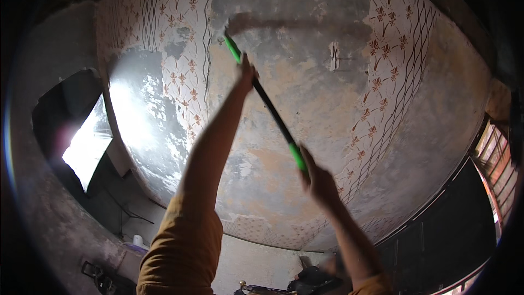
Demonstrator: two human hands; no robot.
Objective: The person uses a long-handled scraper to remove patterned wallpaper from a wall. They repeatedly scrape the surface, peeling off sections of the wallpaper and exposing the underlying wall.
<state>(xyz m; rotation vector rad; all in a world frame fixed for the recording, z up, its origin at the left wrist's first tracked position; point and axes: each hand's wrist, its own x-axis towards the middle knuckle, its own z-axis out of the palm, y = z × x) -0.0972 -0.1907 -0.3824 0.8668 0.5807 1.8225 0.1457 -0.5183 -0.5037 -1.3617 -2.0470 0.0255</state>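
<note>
My left hand [247, 74] is raised and wrapped around the upper part of a long black pole with green sections [272, 108]. Lower down, my right hand [321, 178] grips the same pole at its green end. The pole slants up and left, its far tip close to a grey, patchy painted surface [282, 131], wall or ceiling. From that tip a blurred brown band [294, 26] runs to the right. I cannot tell how much of it is a broom's bristles and how much is shadow.
Stencilled floral strips [382, 69] run along the surface, with peeling patches between. A small fixture [335, 55] juts out there. On the left glows a softbox lamp [90, 143]. A barred window [497, 164] lies right. Below are a brass-coloured knob [242, 283] and a dark bundle [313, 280].
</note>
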